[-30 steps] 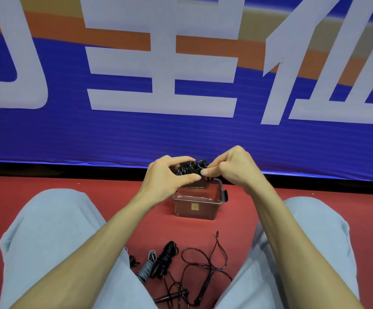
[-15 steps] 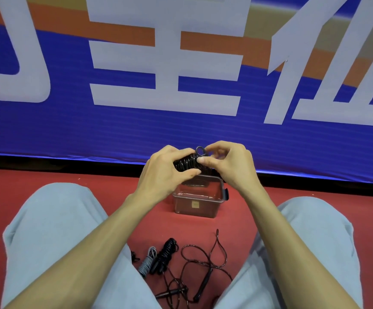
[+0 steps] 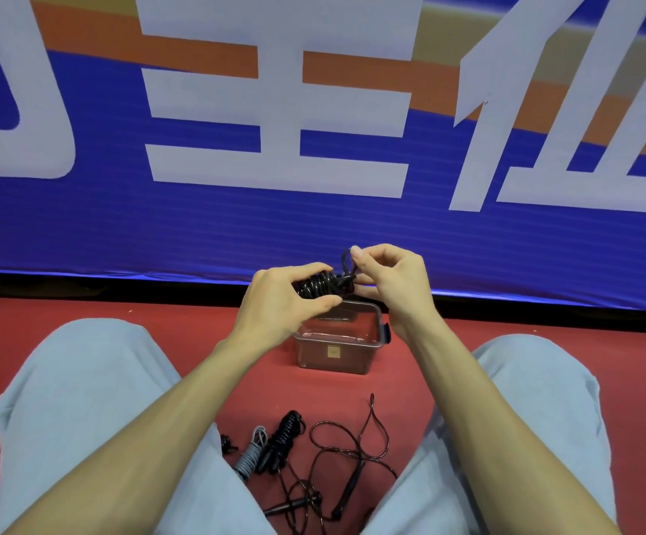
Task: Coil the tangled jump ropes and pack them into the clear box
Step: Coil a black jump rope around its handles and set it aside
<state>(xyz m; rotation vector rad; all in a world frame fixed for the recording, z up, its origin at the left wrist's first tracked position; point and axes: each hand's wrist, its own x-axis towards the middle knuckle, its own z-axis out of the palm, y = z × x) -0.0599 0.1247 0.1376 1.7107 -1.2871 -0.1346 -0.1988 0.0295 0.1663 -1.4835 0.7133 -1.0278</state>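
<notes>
Head view showed a blue banner (image 3: 198,233) behind the red floor (image 3: 62,307). The left hand (image 3: 279,303) curled thumb and fingers round a wound black jump rope (image 3: 319,283), held just above the open clear box (image 3: 337,357). The right hand (image 3: 391,279) pinched the rope's loose loop (image 3: 345,260) between thumb and forefinger. Tangled ropes (image 3: 337,457) lay between the knees. Half a second earlier that pinch sat lower, against the bundle; the loop had since been raised above it.

White Chinese characters on blue banner (image 3: 198,233), label (image 3: 333,352) on clear box (image 3: 356,361) illegible
</notes>
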